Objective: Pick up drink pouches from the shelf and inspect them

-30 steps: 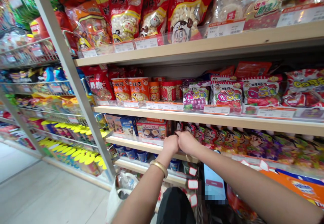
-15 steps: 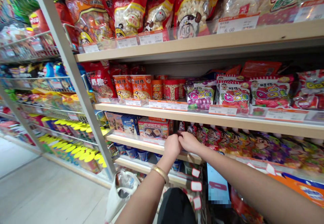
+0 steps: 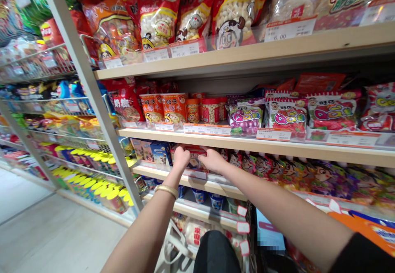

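A red snack box stands on the third shelf down, its front partly covered by my hands. At its left end my left hand, with a gold bracelet on the wrist, has its fingers curled around the box. On the other end, my right hand is closed against the box, the fingers mostly hidden. Blue and pink snack boxes stand just left of it. To the right of my right hand hangs a row of pouches with cartoon faces.
The wooden shelf edge runs close above my hands, with gummy bags and canisters on it. Small blue cups sit below. A grey post rises at left; a white bag and a phone-like screen are lower down.
My hands were together at the right of the red box. They have parted, the left moving left to the box's far end and the right slightly left onto its near end.
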### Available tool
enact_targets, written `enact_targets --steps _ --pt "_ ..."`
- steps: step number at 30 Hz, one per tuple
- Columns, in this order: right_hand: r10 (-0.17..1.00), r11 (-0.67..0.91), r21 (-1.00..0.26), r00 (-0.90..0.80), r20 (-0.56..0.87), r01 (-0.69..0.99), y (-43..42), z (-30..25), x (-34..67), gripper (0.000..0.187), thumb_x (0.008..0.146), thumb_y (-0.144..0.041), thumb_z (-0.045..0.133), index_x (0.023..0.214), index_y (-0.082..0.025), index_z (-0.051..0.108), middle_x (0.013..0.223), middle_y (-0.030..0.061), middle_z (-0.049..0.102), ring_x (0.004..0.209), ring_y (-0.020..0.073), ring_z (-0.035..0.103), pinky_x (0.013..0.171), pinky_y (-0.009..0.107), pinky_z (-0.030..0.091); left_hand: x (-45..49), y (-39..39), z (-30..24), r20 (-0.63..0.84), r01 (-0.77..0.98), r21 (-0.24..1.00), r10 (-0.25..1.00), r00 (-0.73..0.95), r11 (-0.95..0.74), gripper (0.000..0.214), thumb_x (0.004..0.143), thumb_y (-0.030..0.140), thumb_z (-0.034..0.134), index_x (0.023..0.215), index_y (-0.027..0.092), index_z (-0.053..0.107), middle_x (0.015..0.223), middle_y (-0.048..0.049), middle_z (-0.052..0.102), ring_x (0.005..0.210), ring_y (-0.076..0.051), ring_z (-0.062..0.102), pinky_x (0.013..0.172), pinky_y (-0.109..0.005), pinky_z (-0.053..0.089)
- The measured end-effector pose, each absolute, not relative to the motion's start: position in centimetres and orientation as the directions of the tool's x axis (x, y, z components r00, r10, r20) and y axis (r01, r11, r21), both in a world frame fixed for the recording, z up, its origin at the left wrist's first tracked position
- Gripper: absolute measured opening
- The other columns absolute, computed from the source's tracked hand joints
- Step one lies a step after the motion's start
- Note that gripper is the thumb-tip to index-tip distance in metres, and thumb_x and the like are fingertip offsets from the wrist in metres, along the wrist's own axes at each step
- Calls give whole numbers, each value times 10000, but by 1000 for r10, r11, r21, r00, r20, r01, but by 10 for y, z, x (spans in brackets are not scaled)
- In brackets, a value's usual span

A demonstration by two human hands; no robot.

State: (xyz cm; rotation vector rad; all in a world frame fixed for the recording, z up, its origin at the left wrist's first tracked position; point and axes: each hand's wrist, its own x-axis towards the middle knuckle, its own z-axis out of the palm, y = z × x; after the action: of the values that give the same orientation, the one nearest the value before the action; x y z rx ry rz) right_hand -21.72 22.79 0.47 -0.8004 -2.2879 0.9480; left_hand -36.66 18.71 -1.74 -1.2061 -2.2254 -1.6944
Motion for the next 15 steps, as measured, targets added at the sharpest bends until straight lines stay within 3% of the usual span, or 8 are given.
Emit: enact_targets --steps 7,12,15 --pt "693 514 -835 -670 268 198 224 1 -210 374 698 -168 607 1064 -190 679 799 24 725 758 223 666 752 311 499 -369 172 -22 423 402 903 469 -775 -149 217 551 76 451 670 183 598 716 -30 628 776 -194 601 808 -304 466" --pt "722 435 -898 -619 308 61 206 -9 -196 298 652 -125 608 939 -193 652 998 42 688 916 206 634 866 331 478 -345 145 -25 288 158 934 413 -864 -320 189 604 176 509 790 207 501 727 34 551 645 -119 551 623 -238 469" --pt "740 350 -936 -607 290 -21 191 -18 -180 198 664 -136 570 851 -198 590 920 27 669 861 180 634 830 334 495 -321 122 -26 211 26 920 439 -874 -390 160 681 324 531 773 198 496 709 26 550 631 -123 562 581 -242 478"
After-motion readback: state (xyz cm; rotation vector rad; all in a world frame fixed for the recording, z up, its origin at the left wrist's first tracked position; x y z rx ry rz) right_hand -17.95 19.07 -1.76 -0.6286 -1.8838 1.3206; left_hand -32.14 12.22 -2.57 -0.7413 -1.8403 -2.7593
